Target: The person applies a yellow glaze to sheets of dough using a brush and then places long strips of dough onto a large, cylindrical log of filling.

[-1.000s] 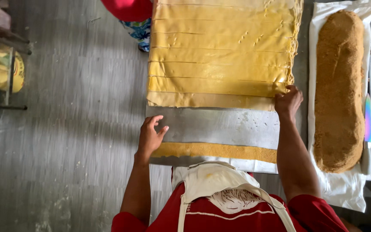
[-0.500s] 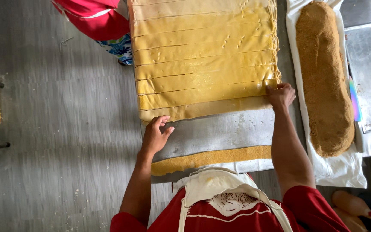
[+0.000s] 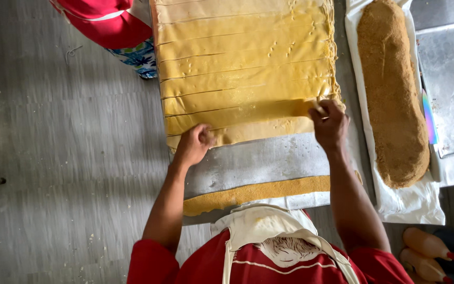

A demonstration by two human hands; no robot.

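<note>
A left hand (image 3: 195, 143) curls closed on the near dough strip (image 3: 243, 131), whose long axis runs left to right across the metal table (image 3: 264, 160); the right hand (image 3: 330, 123) pinches its far end, beside a brown crumb mound (image 3: 392, 89).

Bright even daylight, soft shadows, sharp, mild edge distortion.

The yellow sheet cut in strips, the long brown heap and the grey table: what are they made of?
The yellow sheet looks like soft, slightly glossy dough: it has little dents and cut lines, and the left hand and right hand press its near strip. The brown heap seems made of dry, matte crumbs or coarse powder, grainy all over. The table looks like dull grey metal, smudged.
</note>
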